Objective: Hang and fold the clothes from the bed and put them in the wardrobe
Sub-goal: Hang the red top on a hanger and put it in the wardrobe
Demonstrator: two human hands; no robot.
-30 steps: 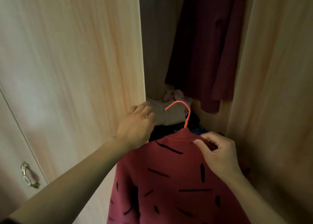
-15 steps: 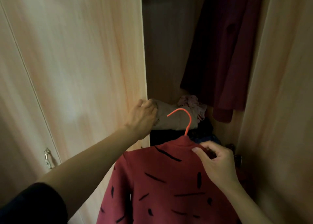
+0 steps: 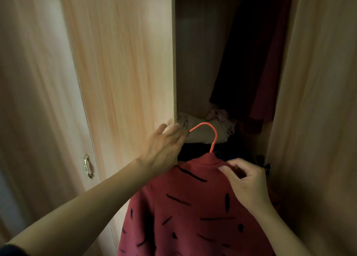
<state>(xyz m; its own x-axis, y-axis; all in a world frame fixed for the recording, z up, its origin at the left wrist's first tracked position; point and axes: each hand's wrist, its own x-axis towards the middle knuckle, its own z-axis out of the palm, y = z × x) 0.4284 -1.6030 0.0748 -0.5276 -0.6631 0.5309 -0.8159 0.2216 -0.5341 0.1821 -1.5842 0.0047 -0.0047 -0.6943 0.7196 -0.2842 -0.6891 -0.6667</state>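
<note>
Sweater [image 3: 193, 207] upright, hook tip [image 3: 193, 129] seemingly leftward

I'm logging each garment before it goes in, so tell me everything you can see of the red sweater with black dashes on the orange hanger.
The dark red sweater with short black dashes looks like soft knit fabric with a low raised collar. It hangs on a thin orange hanger, whose hook rises from the collar and catches on nothing. It is held before the open wardrobe, its hem cut off by the frame. The right hand pinches the fabric beside the collar.
</note>
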